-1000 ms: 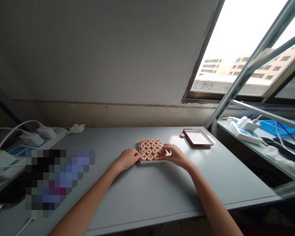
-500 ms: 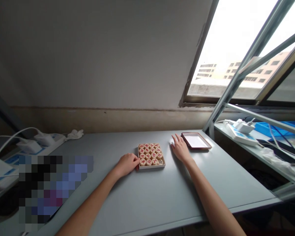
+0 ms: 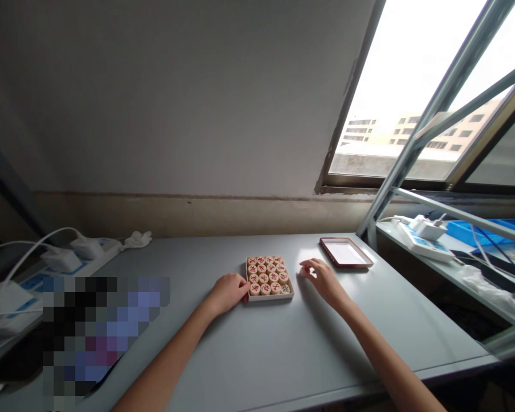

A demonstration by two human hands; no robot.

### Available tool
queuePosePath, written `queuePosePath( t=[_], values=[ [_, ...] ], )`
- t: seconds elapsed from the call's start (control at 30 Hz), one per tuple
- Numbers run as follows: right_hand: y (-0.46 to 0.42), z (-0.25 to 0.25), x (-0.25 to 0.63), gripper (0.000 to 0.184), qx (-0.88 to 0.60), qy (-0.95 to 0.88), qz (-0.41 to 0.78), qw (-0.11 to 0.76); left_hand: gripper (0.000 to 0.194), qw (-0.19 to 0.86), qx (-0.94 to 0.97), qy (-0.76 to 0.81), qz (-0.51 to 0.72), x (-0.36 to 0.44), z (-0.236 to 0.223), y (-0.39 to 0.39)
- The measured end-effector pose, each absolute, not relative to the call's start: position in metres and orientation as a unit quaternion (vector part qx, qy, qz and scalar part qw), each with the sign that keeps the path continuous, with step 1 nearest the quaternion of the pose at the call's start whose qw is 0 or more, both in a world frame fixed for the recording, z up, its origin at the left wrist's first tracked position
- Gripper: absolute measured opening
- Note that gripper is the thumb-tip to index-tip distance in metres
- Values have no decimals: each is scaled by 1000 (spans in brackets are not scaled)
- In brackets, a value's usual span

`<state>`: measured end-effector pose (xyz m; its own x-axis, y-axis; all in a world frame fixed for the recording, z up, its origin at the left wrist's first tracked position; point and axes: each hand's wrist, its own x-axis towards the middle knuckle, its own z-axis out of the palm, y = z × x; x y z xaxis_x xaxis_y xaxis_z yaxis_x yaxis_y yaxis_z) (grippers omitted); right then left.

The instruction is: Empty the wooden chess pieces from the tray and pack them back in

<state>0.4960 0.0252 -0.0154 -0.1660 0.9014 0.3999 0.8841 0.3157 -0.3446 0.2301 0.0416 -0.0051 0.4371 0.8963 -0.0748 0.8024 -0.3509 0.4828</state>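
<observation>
A shallow white box (image 3: 271,297) full of round wooden Chinese chess pieces (image 3: 264,278) sits on the grey desk. Most pieces bear red characters; the one at the near right corner has a dark mark. My left hand (image 3: 228,294) is closed at the box's left wall, its fingertips on the near left corner. To the right of the box, my right hand (image 3: 324,280) hovers over the desk, fingers curved and apart with nothing visible in them. Beyond it lies the box lid (image 3: 347,253), inside up, with a reddish-brown rim and white inside.
At left, a power strip (image 3: 100,250) with white plugs and cables lies beside a pixelated patch. The wall closes off the desk's back. A metal frame post (image 3: 371,220) stands at the back right corner, with a side shelf holding another power strip (image 3: 423,243) and a blue tray (image 3: 466,232).
My right hand has come away from beside the lid towards me, and its spread fingers have curled. My left hand stays at the box. The whole view has shifted slightly.
</observation>
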Motion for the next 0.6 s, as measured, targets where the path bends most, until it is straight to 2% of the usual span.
queuePosePath(
  t=[0.07,0.2,0.47,0.6],
  values=[
    [8,-11,482,11,-547,-765,68,333,38,229,817,518,106,230,-6,42],
    [-10,-10,456,8,-512,-763,100,382,38,223,819,520,99,230,-5,41],
    [-8,-20,449,12,-524,-769,71,358,39,222,817,522,107,229,-7,41],
    [-8,-16,459,15,-555,-771,0,311,39,221,815,524,111,229,-9,42]
  ],
)
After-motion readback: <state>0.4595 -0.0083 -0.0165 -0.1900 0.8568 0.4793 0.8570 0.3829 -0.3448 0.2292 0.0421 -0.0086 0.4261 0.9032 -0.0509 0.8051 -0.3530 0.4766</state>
